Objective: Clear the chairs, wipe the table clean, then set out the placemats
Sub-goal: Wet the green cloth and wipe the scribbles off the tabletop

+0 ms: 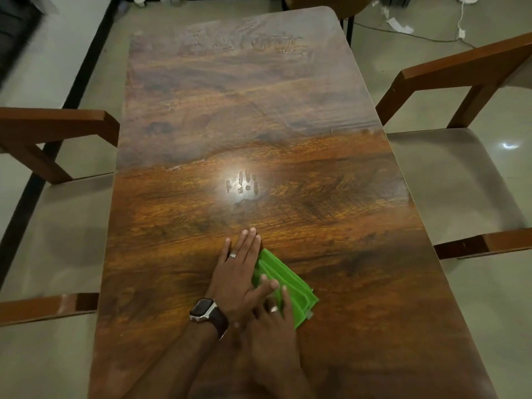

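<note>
A folded green cloth (pixel 290 286) lies on the dark wooden table (pixel 259 110), near its front middle. My right hand (pixel 272 321) presses flat on the cloth's near part, a ring on one finger. My left hand (pixel 240 263), with a watch on the wrist and a ring, lies flat on the tabletop along the cloth's left edge and overlaps my right fingertips. Hazy streaks cover the table's far half. Finger-shaped smudges (pixel 241 185) show in a bright glare spot at the centre. No placemats are in view.
A wooden-armed chair with a pale seat (pixel 57 226) stands at the table's left side, and another (pixel 452 182) at its right. A third chair back (pixel 331 4) shows at the far end. Cables and paper scraps (pixel 400 24) lie on the floor at far right.
</note>
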